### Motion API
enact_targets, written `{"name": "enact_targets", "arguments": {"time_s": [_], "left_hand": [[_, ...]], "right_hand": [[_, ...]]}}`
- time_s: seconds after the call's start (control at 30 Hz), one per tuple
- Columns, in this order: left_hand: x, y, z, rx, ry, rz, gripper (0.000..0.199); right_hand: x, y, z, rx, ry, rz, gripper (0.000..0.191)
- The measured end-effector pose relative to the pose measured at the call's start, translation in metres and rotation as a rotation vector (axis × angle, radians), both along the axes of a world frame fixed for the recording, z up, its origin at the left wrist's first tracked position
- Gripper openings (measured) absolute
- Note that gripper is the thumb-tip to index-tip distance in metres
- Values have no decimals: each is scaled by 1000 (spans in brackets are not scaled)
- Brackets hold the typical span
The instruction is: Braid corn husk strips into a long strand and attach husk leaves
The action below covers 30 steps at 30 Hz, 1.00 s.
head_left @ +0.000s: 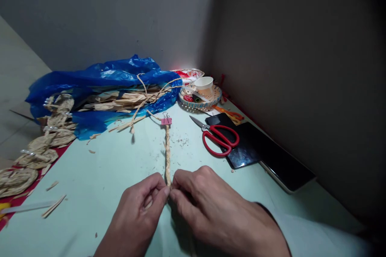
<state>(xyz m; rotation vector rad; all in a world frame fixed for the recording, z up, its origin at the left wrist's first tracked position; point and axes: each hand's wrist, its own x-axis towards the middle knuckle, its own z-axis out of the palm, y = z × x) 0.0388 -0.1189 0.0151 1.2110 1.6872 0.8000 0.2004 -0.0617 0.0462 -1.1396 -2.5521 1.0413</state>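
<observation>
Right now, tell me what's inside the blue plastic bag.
At the blue plastic bag's open front, pale dry strips lie bunched, with a thin cord across them. Folded plastic covers the rest, so I can't tell what lies deeper inside.

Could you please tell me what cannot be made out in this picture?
- Head view: the lower end of the braid, hidden by the left hand and right hand.
- Head view: the bottom inside the cup, hidden by its near wall.
- Head view: the yellow thing, cut off by the left edge.
- Head view: the right sleeve's outline, blurred.
</observation>
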Motion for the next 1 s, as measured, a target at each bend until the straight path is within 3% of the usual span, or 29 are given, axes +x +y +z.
{"name": "enact_targets", "arguments": {"time_s": [0.1,0.17,0.27,0.33,0.43,0.53,0.63,0.77,0.8,0.87,1.0], "left_hand": [[0,1,-2,14,-143,38,32],[-1,1,-1,-8,-250,59,32],[-2,0,1,-112,-400,91,34],[-2,-2,1,-135,-435,103,37],[-3,-4,2,-117,-428,112,39],[-3,-4,4,-181,-480,121,41],[-4,-2,6,-211,-497,120,41],[-5,-2,4,-168,-474,50,40],[-4,-3,3,-146,-455,38,40],[-2,-4,2,-87,-389,40,38],[2,-8,3,-8,-260,66,34]], "right_hand": [[-7,-10,-6,104,-78,4,18],[-12,-15,-13,213,-167,141,15],[-17,-18,-20,380,-210,383,28],[-17,-16,-19,410,-200,416,27],[-11,-9,-10,247,-112,230,18],[-4,5,0,83,100,1,35],[-2,19,-2,-56,244,16,33],[-5,22,-16,-740,430,85,18],[-6,20,-19,-846,452,73,17],[-7,18,-23,-802,428,58,17],[-7,19,-23,-395,341,54,25]]}}
